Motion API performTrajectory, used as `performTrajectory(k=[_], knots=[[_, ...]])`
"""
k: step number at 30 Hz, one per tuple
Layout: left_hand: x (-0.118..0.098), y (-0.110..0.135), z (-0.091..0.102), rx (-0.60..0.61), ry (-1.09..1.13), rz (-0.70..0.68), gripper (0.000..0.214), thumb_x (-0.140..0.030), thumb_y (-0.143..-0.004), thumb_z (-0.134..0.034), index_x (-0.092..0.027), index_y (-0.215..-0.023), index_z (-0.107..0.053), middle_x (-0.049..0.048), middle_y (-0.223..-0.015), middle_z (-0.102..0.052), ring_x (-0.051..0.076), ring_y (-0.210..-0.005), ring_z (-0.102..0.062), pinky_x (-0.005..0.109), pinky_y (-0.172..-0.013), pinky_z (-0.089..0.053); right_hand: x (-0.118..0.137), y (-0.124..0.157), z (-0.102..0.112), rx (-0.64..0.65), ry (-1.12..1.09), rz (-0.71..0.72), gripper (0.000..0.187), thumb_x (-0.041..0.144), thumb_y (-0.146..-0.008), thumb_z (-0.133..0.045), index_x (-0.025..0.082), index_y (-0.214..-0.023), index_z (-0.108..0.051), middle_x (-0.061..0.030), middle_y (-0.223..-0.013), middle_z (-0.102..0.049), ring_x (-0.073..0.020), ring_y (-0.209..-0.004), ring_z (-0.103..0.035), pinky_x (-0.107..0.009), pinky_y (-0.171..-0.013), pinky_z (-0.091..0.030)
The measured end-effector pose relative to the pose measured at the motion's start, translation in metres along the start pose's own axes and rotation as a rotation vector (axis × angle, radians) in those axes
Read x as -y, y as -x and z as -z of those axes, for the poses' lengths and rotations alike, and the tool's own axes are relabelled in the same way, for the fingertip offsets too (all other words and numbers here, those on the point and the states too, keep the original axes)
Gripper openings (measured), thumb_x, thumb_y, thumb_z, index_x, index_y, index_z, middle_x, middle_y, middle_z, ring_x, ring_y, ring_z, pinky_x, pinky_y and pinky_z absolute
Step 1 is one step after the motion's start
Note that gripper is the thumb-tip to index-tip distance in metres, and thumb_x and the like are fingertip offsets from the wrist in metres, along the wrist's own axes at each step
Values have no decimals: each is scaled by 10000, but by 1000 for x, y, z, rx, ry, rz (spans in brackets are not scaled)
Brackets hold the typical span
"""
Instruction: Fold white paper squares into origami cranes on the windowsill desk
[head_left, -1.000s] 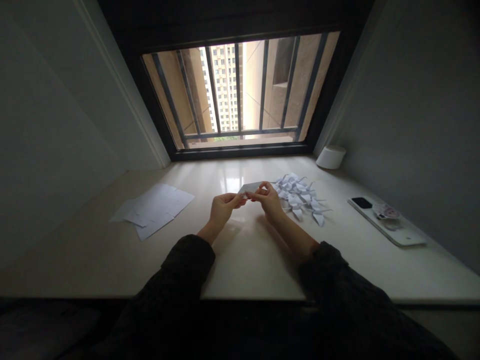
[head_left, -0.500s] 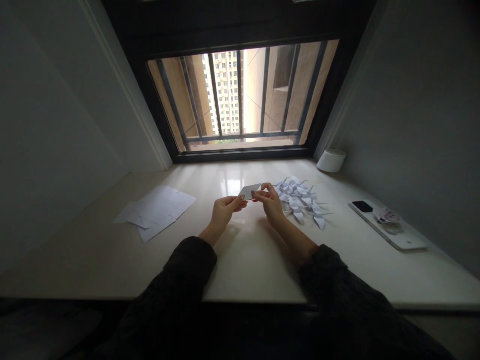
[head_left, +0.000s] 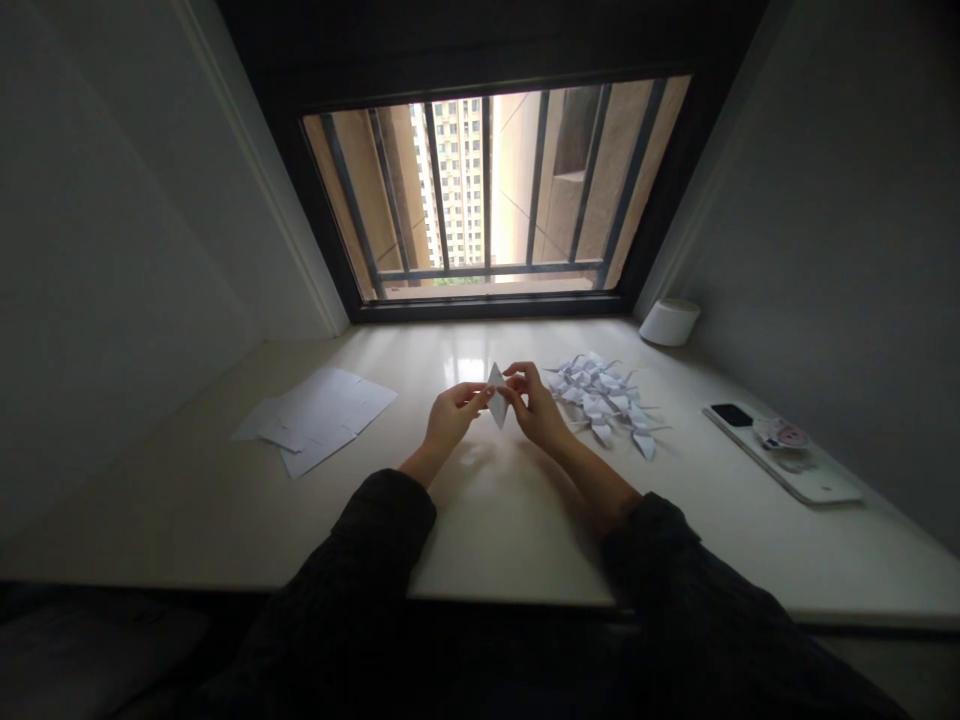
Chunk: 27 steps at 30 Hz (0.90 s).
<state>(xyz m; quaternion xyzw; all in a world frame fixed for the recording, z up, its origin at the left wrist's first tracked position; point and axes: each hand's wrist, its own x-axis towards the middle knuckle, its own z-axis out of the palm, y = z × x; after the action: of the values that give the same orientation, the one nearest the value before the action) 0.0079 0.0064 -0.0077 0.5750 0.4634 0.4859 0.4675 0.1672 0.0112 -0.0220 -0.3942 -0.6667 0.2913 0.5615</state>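
The head-worn camera looks forward and down over the near counter toward the window, the view's bottom too dark to judge.

a barred window lights a pale counter between dim grey walls.

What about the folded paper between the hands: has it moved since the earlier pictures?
Yes, the folded paper has turned: its long axis now points toward the window, whereas earlier it slanted sideways.
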Motion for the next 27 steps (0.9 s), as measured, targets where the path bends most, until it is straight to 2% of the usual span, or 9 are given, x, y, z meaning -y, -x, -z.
performTrajectory(k=[5,8,10,13,17,19,21,24,27], knots=[[-1,0,1,-55,108,39,351,-449,-656,-735,-153,-836,-679,75,-815,-713,204,-775,-678,300,-674,-510,3,2,-3,-10,-89,-44,239,409,-833,-554,265,-1005,-470,35,-714,-607,-158,-677,-604,-312,-697,-478],[0,0,1,-115,227,60,379,-413,-646,-756,-145,-883,-628,77,-809,-715,193,-762,-681,325,-732,-522,4,2,-6,24,-120,-55,288,425,-766,-644,259,-974,-533,3,-834,-664,-162,-735,-624,-312,-717,-486],[0,0,0,-148,273,61,454,-387,-638,-771,-139,-972,-589,81,-803,-717,185,-750,-680,347,-767,-525,6,2,-6,43,-72,-37,283,419,-728,-688,251,-939,-601,-22,-931,-687,-174,-785,-630,-325,-750,-486],[-3,3,-2,-175,269,25,672,-360,-645,-776,-144,-1206,-478,67,-771,-718,182,-733,-681,366,-787,-527,8,1,-6,27,-31,-31,255,411,-727,-694,248,-921,-671,-37,-968,-705,-198,-851,-640,-352,-791,-488],[-10,7,-3,-112,192,-116,834,-340,-687,-747,-214,-1387,-311,14,-725,-709,175,-734,-683,343,-787,-524,10,1,-3,15,-88,-46,269,399,-740,-687,249,-962,-698,-44,-954,-717,-211,-874,-654,-362,-799,-501],[-12,8,-2,-69,143,-176,766,-344,-707,-728,-223,-1369,-361,10,-730,-707,171,-756,-682,324,-797,-517,10,0,-2,19,-119,-51,272,402,-743,-684,252,-969,-704,-43,-956,-720,-215,-888,-657,-359,-787,-509],[-12,6,-1,-41,96,-203,628,-363,-724,-707,-209,-1287,-477,27,-768,-713,171,-785,-679,315,-808,-511,10,-1,-1,18,-136,-55,269,407,-740,-685,258,-963,-712,-42,-968,-721,-222,-918,-654,-358,-785,-512],[-10,3,1,-11,35,-243,438,-388,-749,-675,-198,-1137,-608,62,-912,-720,180,-871,-669,318,-836,-505,9,-2,1,-1,-143,-71,258,411,-734,-692,264,-945,-722,-40,-976,-724,-229,-945,-650,-367,-796,-513],[-8,1,2,23,7,-290,360,-375,-746,-678,-203,-1061,-659,69,-1023,-702,185,-927,-658,325,-864,-505,8,-2,2,-4,-162,-92,247,412,-730,-696,275,-933,-726,-34,-984,-725,-234,-950,-652,-378,-795,-518]])
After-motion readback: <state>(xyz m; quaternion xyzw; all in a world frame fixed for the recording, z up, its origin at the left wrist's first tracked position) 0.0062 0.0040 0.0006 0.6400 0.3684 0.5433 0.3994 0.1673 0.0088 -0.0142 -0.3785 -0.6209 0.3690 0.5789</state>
